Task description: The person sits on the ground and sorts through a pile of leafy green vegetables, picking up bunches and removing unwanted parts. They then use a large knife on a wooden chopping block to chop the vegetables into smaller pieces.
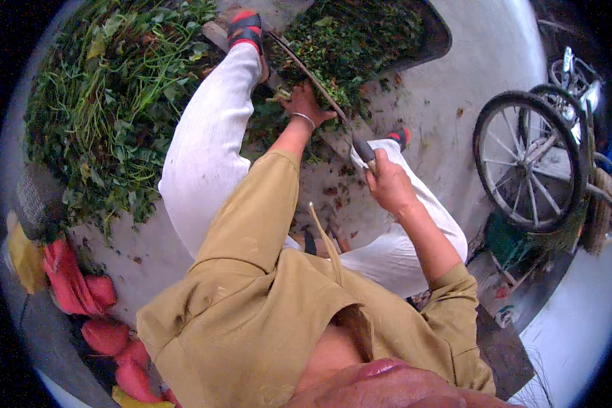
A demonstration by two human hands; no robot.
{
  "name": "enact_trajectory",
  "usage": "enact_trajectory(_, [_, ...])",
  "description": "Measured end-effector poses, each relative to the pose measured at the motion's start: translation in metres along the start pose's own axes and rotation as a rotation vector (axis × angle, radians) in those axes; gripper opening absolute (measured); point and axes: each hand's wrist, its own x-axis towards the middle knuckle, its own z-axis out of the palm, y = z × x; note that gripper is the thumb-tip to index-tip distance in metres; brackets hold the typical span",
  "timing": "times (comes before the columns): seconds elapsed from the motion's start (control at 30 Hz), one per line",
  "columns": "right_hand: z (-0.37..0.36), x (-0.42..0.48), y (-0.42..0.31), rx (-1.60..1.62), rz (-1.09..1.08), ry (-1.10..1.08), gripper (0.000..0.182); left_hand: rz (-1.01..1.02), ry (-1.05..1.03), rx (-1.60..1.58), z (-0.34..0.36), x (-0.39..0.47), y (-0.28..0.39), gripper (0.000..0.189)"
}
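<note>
My right hand is closed around the dark handle of a long, thin blade, which slants up and left towards my left foot. Beside the blade, my left hand, with a light bangle at the wrist, has its fingers spread over cut green stems and leaves; whether it grips some of them is hard to tell. Chopped greens are heaped beyond the blade. To the left lies a large pile of long leafy green vines. My left foot, in a red and dark sandal, rests on a wooden board near the blade's far end.
A spoked wheel stands at the right, with a motorcycle behind it. Red cloth bundles lie at the lower left. Leaf scraps are scattered over the concrete floor. A dark flat slab is at the lower right.
</note>
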Motion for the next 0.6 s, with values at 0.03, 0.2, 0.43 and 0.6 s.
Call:
enact_trajectory(0.03, [0.005, -0.001, 0.002, 0.016, 0.002, 0.016, 0.031, -0.021, 0.025, -0.036, -0.013, -0.01, 0.011, 0.105])
enact_trajectory(0.2, [0.038, 0.016, 0.038, -0.029, -0.146, 0.064, 0.028, -0.212, 0.049, -0.609, 0.107, 0.04, -0.075, 0.09])
enact_trajectory(0.43, [0.017, 0.011, 0.039, 0.022, -0.071, 0.01, 0.04, -0.017, -0.033, -0.146, 0.003, 0.005, -0.007, 0.075])
enact_trajectory(0.6, [-0.072, -0.009, -0.094, -0.087, -0.222, 0.023, 0.054, 0.12, 0.032, -0.062, 0.029, 0.021, -0.023, 0.069])
